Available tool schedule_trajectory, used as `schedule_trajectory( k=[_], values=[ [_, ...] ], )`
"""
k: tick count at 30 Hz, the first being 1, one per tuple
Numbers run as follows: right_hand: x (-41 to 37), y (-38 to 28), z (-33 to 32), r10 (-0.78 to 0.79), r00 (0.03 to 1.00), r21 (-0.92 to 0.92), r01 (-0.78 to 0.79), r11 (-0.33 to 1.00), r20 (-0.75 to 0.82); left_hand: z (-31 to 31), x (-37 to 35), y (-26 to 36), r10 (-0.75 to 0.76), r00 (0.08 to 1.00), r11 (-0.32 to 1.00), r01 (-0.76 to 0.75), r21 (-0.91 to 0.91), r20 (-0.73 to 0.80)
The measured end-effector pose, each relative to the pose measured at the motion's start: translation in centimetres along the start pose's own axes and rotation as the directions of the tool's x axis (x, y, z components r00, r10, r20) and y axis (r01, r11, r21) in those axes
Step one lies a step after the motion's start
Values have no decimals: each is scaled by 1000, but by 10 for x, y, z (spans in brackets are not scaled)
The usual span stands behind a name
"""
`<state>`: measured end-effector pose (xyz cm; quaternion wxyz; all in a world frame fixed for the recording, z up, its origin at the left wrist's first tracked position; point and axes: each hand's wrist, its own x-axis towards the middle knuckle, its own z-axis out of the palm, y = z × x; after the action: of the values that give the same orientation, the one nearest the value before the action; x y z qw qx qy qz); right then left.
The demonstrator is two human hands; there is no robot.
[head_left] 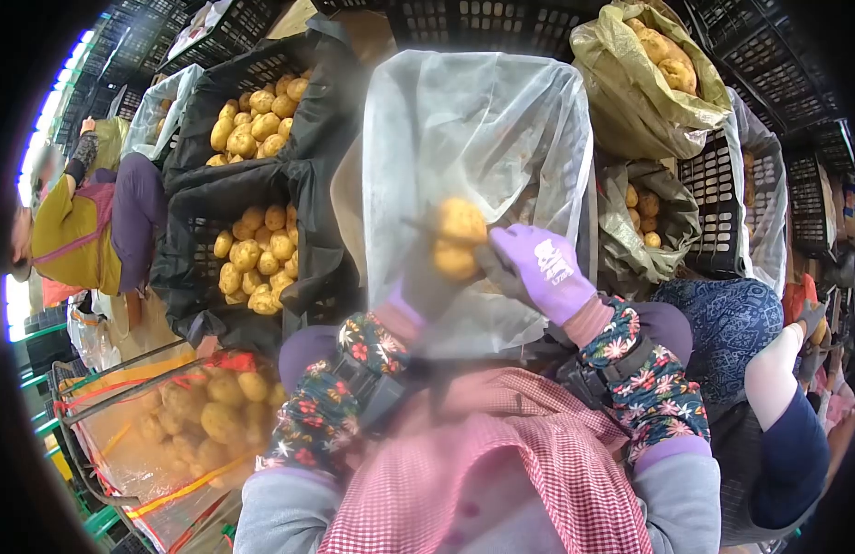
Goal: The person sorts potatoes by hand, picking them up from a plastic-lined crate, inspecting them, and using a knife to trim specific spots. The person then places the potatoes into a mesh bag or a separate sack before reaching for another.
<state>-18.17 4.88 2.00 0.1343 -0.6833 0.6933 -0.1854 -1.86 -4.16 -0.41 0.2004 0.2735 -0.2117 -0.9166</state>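
Two yellow potatoes [462, 220] are close together between my hands, above a crate lined with a translucent white sheet [478, 106]. My left hand [429, 282], gloved in purple with dark grey fingers, is closed against the potatoes from the left and smeared by motion. From the right, my right hand [538, 268], in a matching glove, has its dark fingers curled against the lower potato [456, 261]. The glove hides part of that potato. The sheet hangs in folds over the crate's sides.
Two dark-lined crates of potatoes [254, 257] stand at left. A clear-sided bag of potatoes [215, 411] lies lower left. Olive sacks [630, 102] with potatoes stand at right near a black crate [709, 198]. Other people sit at far left [81, 235] and right [778, 388].
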Motion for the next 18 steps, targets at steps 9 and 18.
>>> schedule_trajectory(
  k=[9,18],
  values=[
    [2,2,2,36,999,-23,-36,999,-17,-9,-3,-4,129,988,916,-151,372,84],
    [2,2,-2,-55,998,-54,54,997,-4,10,-9,4,-86,995,996,86,-12,-46]
  ],
)
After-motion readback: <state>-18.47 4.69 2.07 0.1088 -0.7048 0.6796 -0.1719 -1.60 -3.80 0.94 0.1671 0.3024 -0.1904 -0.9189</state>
